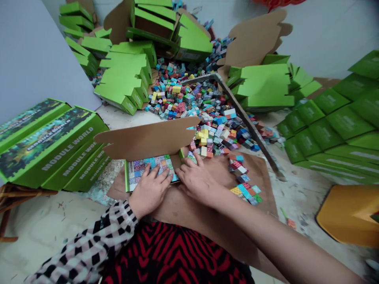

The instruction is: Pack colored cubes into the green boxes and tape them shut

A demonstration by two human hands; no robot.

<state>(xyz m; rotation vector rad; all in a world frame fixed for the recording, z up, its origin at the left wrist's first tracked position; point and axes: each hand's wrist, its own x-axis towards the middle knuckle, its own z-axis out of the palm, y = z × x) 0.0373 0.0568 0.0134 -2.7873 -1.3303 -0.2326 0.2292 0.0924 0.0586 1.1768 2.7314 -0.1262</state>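
An open green cardboard box (127,179) lies in front of me, its brown lid (148,138) raised at the back. Rows of small patterned blocks (142,163) fill its left and middle part. My left hand (151,191) rests on these blocks with its fingers spread. At the box's right end is my right hand (197,179), fingers apart and slightly bent over the front rim. Whether a block sits under its fingertips is hidden. Just right of it, a small group of blocks (248,191) lies on a brown cardboard sheet (266,205).
Behind the box spreads a large heap of loose blocks (189,98), with a bent metal bar (242,114) across it. Green boxes (79,154) are stacked at left, more green boxes (331,118) at right. Opened boxes (127,75) stand behind. A yellow stool (349,215) is at right.
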